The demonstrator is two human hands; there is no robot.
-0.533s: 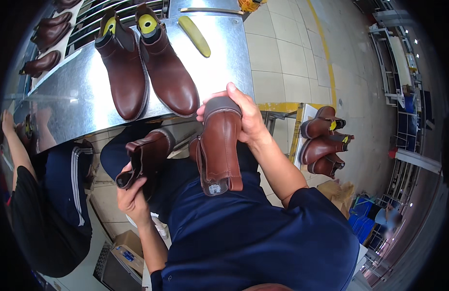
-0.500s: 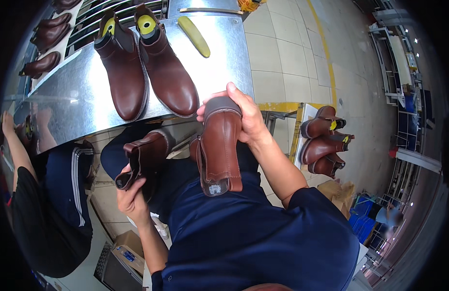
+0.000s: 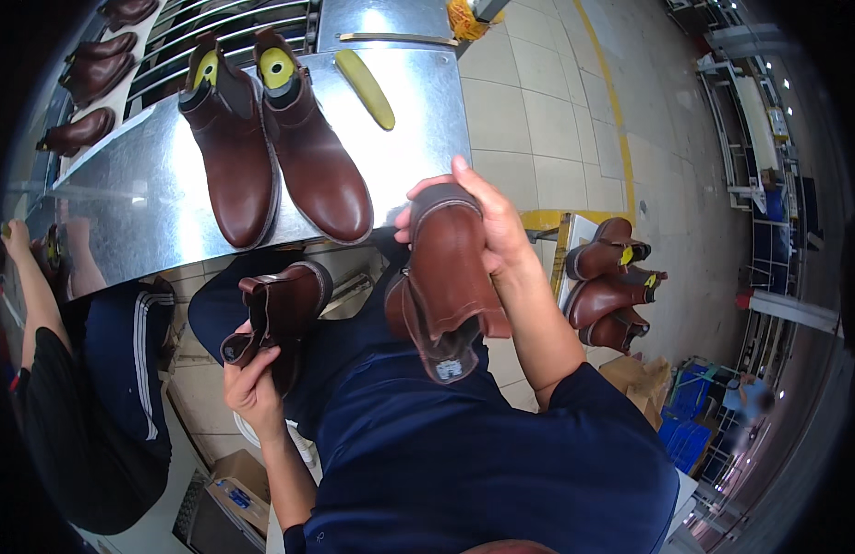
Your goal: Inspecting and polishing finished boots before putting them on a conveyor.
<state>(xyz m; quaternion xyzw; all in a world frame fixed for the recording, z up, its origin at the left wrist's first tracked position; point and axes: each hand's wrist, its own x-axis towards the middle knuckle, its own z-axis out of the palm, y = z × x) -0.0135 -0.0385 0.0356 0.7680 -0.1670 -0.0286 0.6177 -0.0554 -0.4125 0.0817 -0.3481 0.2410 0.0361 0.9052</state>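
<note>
My right hand [image 3: 487, 226] grips a brown ankle boot [image 3: 446, 286] by its toe, the boot's open top pointing down toward my chest. My left hand [image 3: 252, 388] holds a second brown boot [image 3: 280, 309] by its shaft, lower and to the left, over my lap. Both boots hang in front of a shiny metal table [image 3: 123, 212]. On that table stands a pair of brown boots [image 3: 275, 157] with yellow-green inserts in their openings, toes pointing toward me.
A yellow-green shoe last [image 3: 365, 88] lies on the table behind the pair. More brown boots [image 3: 608, 286] sit on a stand at my right. Dark boots [image 3: 90, 78] rest on a rack at far left. Another person's arm [image 3: 30, 286] and dark clothing are at my left. A cardboard box [image 3: 229, 503] lies on the floor.
</note>
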